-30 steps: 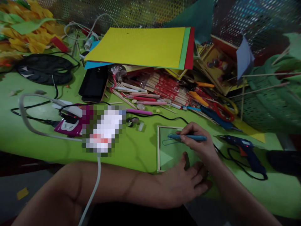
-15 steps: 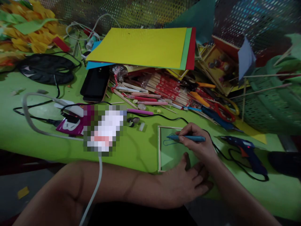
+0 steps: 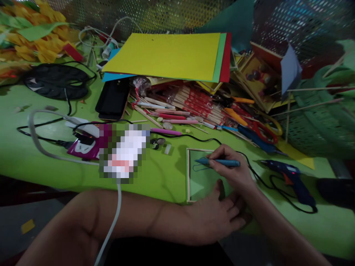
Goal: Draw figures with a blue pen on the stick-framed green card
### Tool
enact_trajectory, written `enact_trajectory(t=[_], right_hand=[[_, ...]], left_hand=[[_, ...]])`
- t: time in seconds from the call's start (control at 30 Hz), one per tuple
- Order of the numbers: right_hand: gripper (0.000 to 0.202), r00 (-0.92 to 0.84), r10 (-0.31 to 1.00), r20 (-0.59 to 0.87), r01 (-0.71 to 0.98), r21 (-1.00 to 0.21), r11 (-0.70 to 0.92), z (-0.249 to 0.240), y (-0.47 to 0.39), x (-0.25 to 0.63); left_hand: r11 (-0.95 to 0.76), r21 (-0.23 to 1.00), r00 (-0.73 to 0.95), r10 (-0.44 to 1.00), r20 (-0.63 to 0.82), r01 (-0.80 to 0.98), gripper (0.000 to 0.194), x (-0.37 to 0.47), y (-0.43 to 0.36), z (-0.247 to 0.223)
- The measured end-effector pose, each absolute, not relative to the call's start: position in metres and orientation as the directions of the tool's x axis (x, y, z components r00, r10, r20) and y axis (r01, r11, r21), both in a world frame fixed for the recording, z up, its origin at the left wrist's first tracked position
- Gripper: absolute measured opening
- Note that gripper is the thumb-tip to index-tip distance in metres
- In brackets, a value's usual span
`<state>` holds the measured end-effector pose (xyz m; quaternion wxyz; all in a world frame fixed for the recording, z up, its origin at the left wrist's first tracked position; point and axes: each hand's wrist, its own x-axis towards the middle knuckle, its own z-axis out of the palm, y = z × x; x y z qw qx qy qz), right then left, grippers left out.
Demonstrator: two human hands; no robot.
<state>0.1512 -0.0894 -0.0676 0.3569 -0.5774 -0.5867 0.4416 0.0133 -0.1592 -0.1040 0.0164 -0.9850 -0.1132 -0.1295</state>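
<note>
Drawing seems in hand, the right hand (image 3: 235, 173) tightly pinching the blue pen (image 3: 226, 162) over the framed panel (image 3: 201, 184), mid-view's five o'clock (left hand (image 3: 216, 216) loosely spread, apparently empty, at its six), the next stroke wanting steadiness.

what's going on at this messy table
A person's right hand holds a blue pen, its tip at a blue outline on a green panel edged with thin strips. The left hand, fingers spread, is at the panel's near edge. A glue gun lies to the right on the table, and coloured sheets lie behind.
</note>
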Motion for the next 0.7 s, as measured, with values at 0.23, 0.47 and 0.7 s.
enact_trajectory(t=[0.23,0.47,0.7], right_hand=[[0.020,-0.088,0.992,-0.085,0.365,-0.930,-0.048,-0.067,-0.089,0.150],[0.026,-0.088,0.992,-0.092,0.330,-0.942,-0.059,-0.066,-0.089,0.149],[0.023,-0.019,0.995,-0.097,0.272,-0.958,-0.088,-0.069,-0.093,0.164]], left_hand=[[-0.977,-0.032,0.951,0.198,0.240,0.211,0.051,0.012,-0.157,-0.099],[-0.974,-0.015,0.947,0.218,0.237,0.228,0.051,0.014,-0.159,-0.101],[-0.975,0.023,0.943,0.219,0.249,0.220,0.049,0.016,-0.161,-0.107]])
